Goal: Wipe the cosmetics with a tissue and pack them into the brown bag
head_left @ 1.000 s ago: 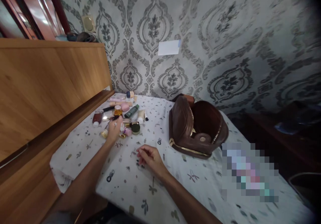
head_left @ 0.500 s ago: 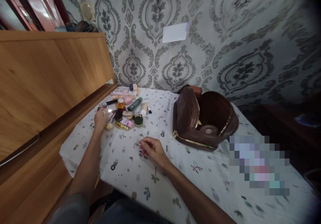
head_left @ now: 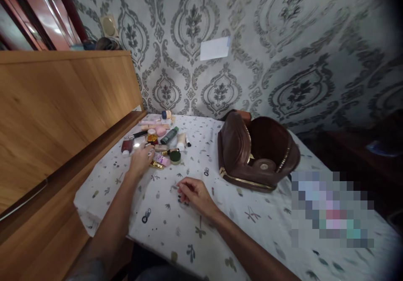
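My left hand (head_left: pixel 141 160) reaches down among a cluster of cosmetics at the left of the cloth. Its fingertips are over the near items and partly hidden, so I cannot see a firm grip. Around it are a dark red bottle with a white cap (head_left: pixel 126 146), an amber jar (head_left: pixel 152 137), a gold tube (head_left: pixel 156 165), a pink tube (head_left: pixel 163 160) and a round dark green container (head_left: pixel 175 157). My right hand (head_left: pixel 195 195) rests on the cloth with loosely curled fingers, and no held object shows in it.
An unzipped brown bag (head_left: pixel 234 147) stands on the patterned cloth (head_left: pixel 201 235) to the right. A wooden panel (head_left: pixel 69 92) borders the left side, and the papered wall (head_left: pixel 176 42) is behind. A blurred-out patch (head_left: pixel 330 209) covers the right.
My left hand has moved right and slightly nearer, away from the dark red bottle, which now shows fully. My right hand stays nearly in place. The view has shifted slightly.
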Demonstrator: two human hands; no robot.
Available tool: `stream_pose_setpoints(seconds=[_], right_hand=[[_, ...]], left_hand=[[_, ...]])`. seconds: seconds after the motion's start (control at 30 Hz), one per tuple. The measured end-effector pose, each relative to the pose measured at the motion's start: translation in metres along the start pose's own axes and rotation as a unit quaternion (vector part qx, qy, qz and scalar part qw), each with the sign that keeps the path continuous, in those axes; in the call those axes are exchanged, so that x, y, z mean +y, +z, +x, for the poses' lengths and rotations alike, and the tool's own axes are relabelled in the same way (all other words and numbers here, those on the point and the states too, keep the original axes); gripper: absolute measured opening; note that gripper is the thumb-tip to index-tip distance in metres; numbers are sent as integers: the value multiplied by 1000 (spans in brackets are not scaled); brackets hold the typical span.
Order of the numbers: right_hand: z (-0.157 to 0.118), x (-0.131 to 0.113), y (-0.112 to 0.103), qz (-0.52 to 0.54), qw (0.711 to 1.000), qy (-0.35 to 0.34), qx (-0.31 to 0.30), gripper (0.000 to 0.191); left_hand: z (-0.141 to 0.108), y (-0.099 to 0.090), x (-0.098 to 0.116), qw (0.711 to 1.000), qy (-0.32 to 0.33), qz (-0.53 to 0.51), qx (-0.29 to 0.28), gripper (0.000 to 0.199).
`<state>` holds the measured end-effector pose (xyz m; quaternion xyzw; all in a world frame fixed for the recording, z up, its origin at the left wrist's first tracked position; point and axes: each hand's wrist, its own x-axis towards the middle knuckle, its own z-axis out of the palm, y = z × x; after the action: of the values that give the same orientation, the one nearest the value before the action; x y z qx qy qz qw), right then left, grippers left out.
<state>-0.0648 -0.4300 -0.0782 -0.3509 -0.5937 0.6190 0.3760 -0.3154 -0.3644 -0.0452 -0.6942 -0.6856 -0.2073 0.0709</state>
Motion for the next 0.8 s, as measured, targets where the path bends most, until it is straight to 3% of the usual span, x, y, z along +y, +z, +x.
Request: stream_pose_setpoints(seconds=[0.3,0.57,0.67,0.8], right_hand=[[1,2,-1,-15,1000,-4,1,33],[2,5,-2,-10,1000,3,0,33],[2,5,-1,-12,1000,4,-2,35],[2,5,-1,-11,1000,2,3,34]], left_hand=[[0,-7,2,997,-53,53,-7,26],[6,-5,-16,996,-83,27,24,36],[10,-5,-16,997,-67,23,23,39],[22,2,-6,999,2,31,-30,34]])
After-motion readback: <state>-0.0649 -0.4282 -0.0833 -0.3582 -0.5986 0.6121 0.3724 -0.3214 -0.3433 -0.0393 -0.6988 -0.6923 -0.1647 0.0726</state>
